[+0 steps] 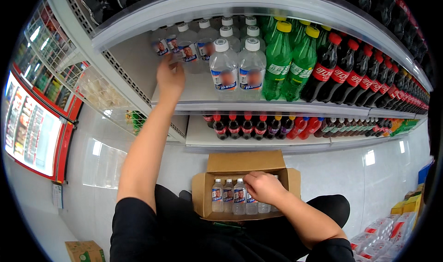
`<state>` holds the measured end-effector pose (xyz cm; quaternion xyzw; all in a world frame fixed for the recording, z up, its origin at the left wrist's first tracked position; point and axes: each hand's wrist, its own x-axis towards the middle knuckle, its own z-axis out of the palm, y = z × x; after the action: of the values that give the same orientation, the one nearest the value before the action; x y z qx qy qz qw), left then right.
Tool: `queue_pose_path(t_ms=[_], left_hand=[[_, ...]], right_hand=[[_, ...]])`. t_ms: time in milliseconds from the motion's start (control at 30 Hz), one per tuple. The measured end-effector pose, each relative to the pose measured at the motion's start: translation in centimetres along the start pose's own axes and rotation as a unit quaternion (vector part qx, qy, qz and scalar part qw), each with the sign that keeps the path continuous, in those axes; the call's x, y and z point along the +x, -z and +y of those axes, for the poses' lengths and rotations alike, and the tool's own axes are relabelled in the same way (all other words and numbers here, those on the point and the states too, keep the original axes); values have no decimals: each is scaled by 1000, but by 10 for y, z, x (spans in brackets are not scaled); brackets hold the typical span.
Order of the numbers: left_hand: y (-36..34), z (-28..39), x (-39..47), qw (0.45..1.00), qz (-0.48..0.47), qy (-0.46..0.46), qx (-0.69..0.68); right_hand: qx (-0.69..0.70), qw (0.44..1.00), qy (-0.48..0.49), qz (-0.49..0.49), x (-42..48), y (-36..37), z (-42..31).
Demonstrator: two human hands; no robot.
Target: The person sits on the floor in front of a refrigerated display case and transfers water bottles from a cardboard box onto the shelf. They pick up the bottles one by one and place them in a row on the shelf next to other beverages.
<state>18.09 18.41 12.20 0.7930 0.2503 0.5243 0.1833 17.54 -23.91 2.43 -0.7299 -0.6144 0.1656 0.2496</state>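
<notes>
My left hand [171,76] reaches onto the upper shelf, its fingers at the clear labelled bottles [187,47] on the left; whether it grips one cannot be told. Larger-looking clear bottles with white caps [223,66] stand to its right at the shelf front. An open cardboard box [246,161] sits in front of me on the floor side, between my legs. It holds several clear bottles [239,197] with white caps, standing in a row. My right hand [262,187] is over the box, fingers curled at the top of a bottle partly hidden beneath them.
Green soda bottles [278,61] and cola bottles [323,68] stand right of the clear ones. A lower shelf [256,143] holds small coloured bottles. A wire rack [100,85] and red-framed cooler [62,151] are left. Wrapped bottle packs [380,231] lie lower right, a carton [84,251] lower left.
</notes>
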Motion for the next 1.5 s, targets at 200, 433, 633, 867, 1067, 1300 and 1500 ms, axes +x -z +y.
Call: queue_pose_path(t_ms=[200,433,633,867,1067,1300,1500], left_hand=[[85,95,-200,915,-382,89,-93],[22,38,-397,594,-779,131,152],[-30,3,-476,629,-717,269,133],[-49,-11,-518,626,-628,460,38],[-54,-34,-532,677,-576,457,-28],[-7,22,-446,687,-711,149,27],[38,53,-429,674,-735,77,-16]], right_hand=[[-71,974,-85,-198,-26,-19,1],[-140,909,-136,-369,-34,-36,1],[-114,948,-151,-256,-34,-35,-2],[-155,945,-106,-268,-48,-63,-4],[-131,936,-113,-306,-39,-48,-4],[-119,938,-117,-304,-35,-36,-7],[-120,934,-121,-316,-29,-29,-4]])
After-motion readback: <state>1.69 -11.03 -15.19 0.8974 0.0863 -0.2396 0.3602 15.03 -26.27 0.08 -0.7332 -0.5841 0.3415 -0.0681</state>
